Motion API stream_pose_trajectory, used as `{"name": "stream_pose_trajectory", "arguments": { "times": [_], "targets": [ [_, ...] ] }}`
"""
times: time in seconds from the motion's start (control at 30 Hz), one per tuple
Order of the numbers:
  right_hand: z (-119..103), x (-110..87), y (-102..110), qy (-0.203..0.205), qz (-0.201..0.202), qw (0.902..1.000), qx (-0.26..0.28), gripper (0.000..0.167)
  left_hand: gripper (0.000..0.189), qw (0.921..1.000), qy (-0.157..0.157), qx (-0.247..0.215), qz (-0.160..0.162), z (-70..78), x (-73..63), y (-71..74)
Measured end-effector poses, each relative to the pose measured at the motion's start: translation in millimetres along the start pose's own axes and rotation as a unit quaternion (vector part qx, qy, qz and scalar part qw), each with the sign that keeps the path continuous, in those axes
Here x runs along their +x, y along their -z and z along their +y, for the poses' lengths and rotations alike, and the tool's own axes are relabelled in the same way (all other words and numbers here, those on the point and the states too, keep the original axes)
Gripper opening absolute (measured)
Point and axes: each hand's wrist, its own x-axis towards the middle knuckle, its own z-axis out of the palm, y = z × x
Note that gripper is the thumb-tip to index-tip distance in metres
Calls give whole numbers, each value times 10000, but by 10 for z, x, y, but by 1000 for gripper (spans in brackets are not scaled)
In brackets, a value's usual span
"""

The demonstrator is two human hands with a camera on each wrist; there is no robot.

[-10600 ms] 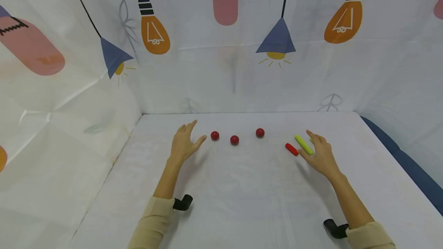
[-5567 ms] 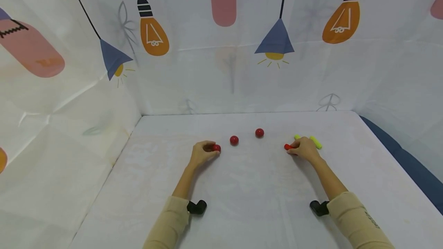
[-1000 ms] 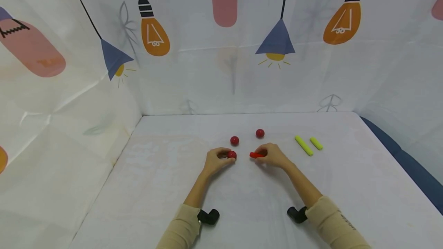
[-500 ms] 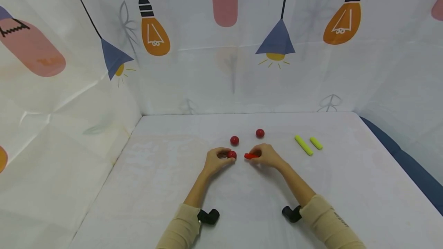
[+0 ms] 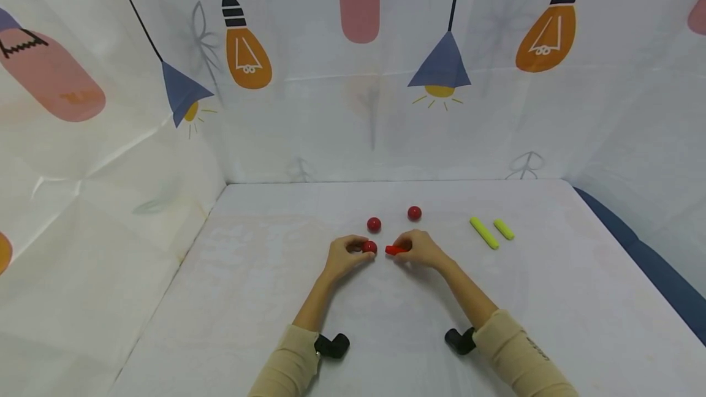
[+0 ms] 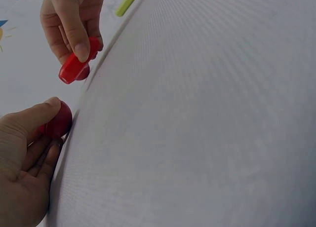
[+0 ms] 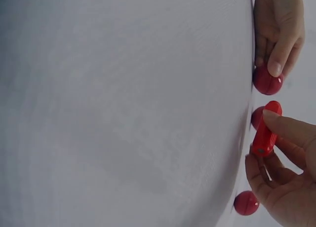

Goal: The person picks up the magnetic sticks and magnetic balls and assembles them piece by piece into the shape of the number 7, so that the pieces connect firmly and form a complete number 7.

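Near the middle of the table, my left hand (image 5: 343, 257) pinches a dark red ball (image 5: 369, 247) between thumb and fingers; the left wrist view shows the ball (image 6: 60, 120) low at the tabletop. To its right, my right hand (image 5: 423, 250) holds a short bright red stick (image 5: 394, 250) by thumb and fingers. The stick (image 7: 267, 130) appears ridged, and its kind is unclear. Its free end points left at the held ball, with a small gap between them. Part of the stick is hidden by the fingers.
Two more dark red balls, one (image 5: 374, 224) just behind the held ball and another (image 5: 414, 213) farther right, rest on the white table (image 5: 397, 323). A longer yellow-green stick (image 5: 484, 233) and a shorter one (image 5: 504, 229) lie at the right. Printed white cloth (image 5: 331, 127) stands behind.
Since about ten seconds ago, both hands have taken hold: left of a ball, right of the red stick, and carried them toward the middle. Lately only the right hand moves, slightly leftward.
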Motion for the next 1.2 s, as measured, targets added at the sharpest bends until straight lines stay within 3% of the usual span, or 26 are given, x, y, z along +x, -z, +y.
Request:
{"name": "stream_pose_trajectory", "arguments": {
  "times": [0.4, 0.83, 1.2],
  "targets": [
    [-46, 16, -28, 58, -63, 9999, 126, 25, 34, 10000, -40, -10, 23, -20, -6, -10],
    [-52, 69, -78, 326, -65, 9994, -45, 23, 34, 9998, -160, -120, 45, -21, -4, -6],
    [-69, 82, -72, 581, -262, 9979, 140, 21, 32, 9994, -249, -245, 85, -24, 6, -27]
  ]
}}
